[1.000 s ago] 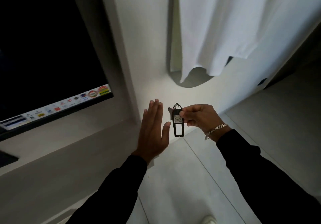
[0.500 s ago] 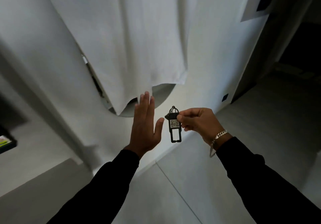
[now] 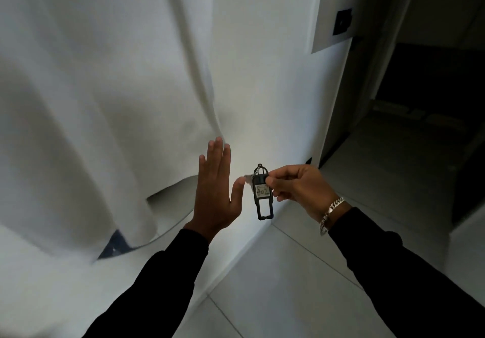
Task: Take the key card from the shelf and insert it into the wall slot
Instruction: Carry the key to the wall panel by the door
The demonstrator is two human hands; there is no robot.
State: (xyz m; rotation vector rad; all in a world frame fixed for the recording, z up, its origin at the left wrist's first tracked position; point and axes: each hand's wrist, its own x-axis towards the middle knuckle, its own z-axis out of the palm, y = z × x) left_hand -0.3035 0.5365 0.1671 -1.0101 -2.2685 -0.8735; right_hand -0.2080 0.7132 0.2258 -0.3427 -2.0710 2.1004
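Note:
My right hand (image 3: 299, 185) pinches the top of a black key card tag (image 3: 263, 198) with a white label and a metal ring; the tag hangs down in front of the white wall. My left hand (image 3: 217, 193) is raised flat just left of the tag, fingers together and thumb out, holding nothing. High on the wall at the upper right sits a pale plate with a small black slot unit (image 3: 342, 22), well above and to the right of the tag.
A white cloth (image 3: 105, 88) hangs over the wall on the left, partly covering a rounded mirror edge (image 3: 168, 228). A dark doorway (image 3: 425, 88) opens at the right. Light floor tiles (image 3: 288, 285) lie below.
The view has swung right and up: the screen and shelf have left the frame and the wall plate with the black slot has come closer. Both hands keep their pose, the tag still pinched.

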